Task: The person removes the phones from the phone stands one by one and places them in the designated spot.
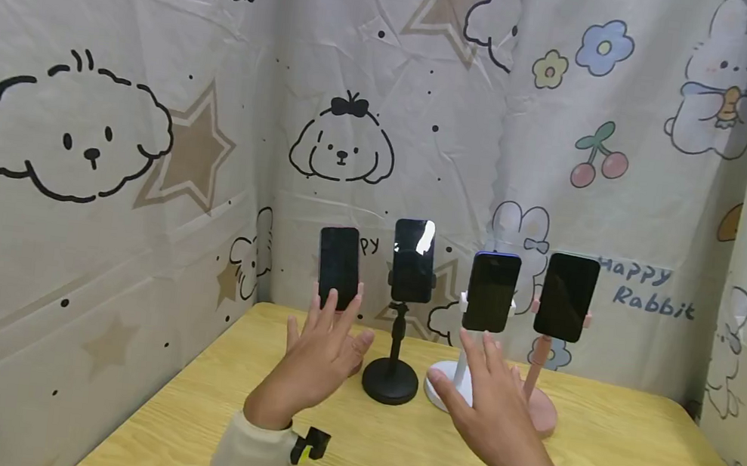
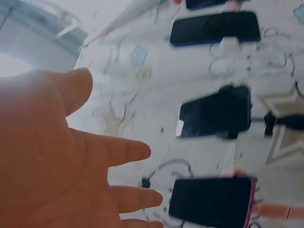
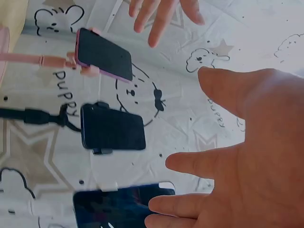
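Note:
Several dark-screened smartphones stand in a row, each clamped on a phone stand. My left hand point(image 1: 314, 360) has its fingers spread in front of the leftmost phone point(image 1: 340, 256), hiding most of its pink stand. Next to it, a phone point(image 1: 413, 260) with a bright reflection sits on a black stand point(image 1: 390, 381). My right hand point(image 1: 498, 417) is spread below a blue-edged phone point(image 1: 491, 295) on a white stand point(image 1: 439, 386). It partly covers the pink stand point(image 1: 540, 414) of the rightmost phone point(image 1: 566, 299). Both wrist views show straight fingers gripping nothing.
The stands are on a yellow wood-grain table point(image 1: 363, 460). Behind and beside it hangs a pale curtain point(image 1: 365, 50) printed with cartoon dogs, rabbits and stars. Black clips point(image 1: 312, 445) show at both sleeve cuffs.

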A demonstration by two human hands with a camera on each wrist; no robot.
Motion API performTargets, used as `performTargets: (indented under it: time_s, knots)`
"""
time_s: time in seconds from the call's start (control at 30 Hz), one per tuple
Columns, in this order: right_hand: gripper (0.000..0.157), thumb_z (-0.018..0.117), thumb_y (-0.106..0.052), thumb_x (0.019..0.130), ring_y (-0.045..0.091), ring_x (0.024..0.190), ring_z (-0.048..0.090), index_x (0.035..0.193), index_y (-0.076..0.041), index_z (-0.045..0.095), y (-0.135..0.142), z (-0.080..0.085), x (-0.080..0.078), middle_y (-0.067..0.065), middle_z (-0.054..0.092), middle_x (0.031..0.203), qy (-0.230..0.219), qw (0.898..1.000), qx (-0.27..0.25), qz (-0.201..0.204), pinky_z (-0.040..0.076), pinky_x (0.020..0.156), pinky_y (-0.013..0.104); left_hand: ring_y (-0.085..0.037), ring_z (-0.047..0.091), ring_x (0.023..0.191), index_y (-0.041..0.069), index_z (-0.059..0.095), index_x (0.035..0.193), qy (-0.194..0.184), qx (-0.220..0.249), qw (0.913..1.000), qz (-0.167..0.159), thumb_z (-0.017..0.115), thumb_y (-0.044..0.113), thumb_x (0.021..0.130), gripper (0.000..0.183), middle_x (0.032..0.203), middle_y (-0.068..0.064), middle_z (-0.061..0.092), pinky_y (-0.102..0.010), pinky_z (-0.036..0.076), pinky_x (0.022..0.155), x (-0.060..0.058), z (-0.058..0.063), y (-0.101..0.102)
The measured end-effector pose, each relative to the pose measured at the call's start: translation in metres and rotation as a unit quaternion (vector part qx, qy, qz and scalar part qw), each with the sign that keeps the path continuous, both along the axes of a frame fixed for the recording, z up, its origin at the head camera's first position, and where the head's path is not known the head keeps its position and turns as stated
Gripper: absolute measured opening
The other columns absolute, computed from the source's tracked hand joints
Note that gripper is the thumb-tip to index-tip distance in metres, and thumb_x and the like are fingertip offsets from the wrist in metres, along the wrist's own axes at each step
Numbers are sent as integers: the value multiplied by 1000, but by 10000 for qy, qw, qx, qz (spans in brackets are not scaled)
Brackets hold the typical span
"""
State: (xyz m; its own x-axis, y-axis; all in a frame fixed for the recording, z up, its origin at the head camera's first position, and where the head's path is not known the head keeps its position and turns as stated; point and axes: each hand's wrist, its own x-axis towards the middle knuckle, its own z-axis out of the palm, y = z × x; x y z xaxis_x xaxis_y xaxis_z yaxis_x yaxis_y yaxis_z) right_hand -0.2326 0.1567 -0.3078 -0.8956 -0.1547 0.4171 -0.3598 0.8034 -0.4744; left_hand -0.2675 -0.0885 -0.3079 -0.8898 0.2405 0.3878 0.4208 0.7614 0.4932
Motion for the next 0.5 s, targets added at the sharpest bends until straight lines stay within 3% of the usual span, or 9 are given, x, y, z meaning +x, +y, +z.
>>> performTargets:
  time_s: [0.3, 0.5]
  knots:
    - [79, 48, -62, 92, 40, 145, 11, 152, -13, 29, -34, -4, -25, 20, 17, 158, -202, 9984, -228, 481, 3, 109, 68, -35, -7, 146, 15, 12, 156, 65, 761, 9966, 309, 28, 54, 102, 68, 160, -14, 3, -67, -7, 108, -11, 3, -35]
    - [81, 49, -63, 92, 38, 145, 14, 152, -13, 27, -62, -10, -48, 18, 16, 158, -407, 9951, -458, 774, 4, 112, 63, -35, 1, 147, 13, 11, 156, 29, 1427, 9892, 345, 29, 53, 102, 69, 161, -14, 6, -66, 4, 110, -20, -5, -46]
